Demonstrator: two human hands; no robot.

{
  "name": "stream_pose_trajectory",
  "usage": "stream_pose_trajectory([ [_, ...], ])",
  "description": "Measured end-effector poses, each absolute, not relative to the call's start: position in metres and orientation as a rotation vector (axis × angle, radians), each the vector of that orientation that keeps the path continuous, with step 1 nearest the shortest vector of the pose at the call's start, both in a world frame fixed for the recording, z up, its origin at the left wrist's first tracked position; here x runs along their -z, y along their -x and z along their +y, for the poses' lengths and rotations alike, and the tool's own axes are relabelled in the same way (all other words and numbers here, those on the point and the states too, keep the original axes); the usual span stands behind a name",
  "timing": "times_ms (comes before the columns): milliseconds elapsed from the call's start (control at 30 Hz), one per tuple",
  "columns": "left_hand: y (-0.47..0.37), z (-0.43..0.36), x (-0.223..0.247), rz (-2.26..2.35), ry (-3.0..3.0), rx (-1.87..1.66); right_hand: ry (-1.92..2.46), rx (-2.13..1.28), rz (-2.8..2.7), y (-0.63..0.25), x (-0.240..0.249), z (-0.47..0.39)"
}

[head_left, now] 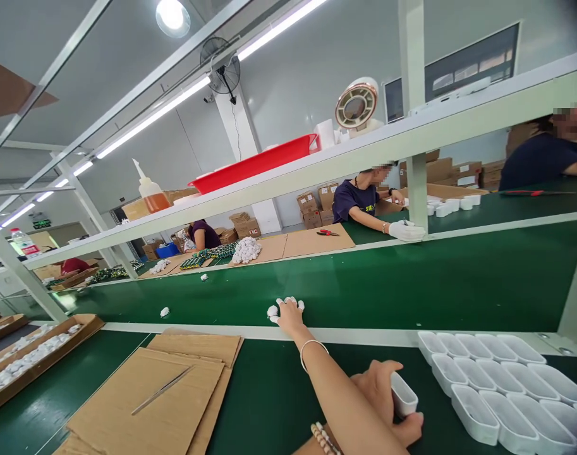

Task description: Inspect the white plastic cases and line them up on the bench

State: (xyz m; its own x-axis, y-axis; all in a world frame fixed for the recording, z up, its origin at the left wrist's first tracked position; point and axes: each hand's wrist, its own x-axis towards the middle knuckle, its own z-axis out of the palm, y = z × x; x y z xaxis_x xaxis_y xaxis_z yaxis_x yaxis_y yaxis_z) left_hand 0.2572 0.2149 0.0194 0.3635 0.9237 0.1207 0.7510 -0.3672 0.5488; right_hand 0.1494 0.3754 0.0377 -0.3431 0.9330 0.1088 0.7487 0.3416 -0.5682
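Note:
My right hand [291, 315] reaches out over the green belt, with white covers on its fingertips. Its thumb and index finger are around a small white rounded piece [272, 311]; the other fingers are spread. Closer to me, partly behind my right forearm, my left hand [378, 392] grips a small white oblong tub [404, 395], tilted, between thumb and fingers. To its right stand several rows of similar white tubs [475, 414] on the green table. Two more small white pieces [164, 312] lie farther left on the belt.
Cardboard sheets [150, 398] with metal tweezers [162, 390] lie at left, beside a cardboard tray [86, 325] of white pieces. A white shelf [288, 180] crosses above the belt, carrying a red tray [260, 165]. Across the belt, a co-worker's gloved hand [406, 230] rests near a post.

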Motion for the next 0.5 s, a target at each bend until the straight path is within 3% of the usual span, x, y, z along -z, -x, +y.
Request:
stream_pose_trajectory([
  [200,-0.254,0.218,-0.018,1.414,-2.233,-0.625,1.359,-0.729,-2.096,-0.158,-0.059,0.359],
  [400,-0.252,0.214,-0.020,1.264,-2.450,-0.580,0.984,-0.839,-1.944,-0.155,-0.110,0.312],
  [500,-0.249,0.209,-0.026,1.326,-2.359,-0.764,0.762,-0.864,-1.878,-0.172,-0.140,0.274],
])
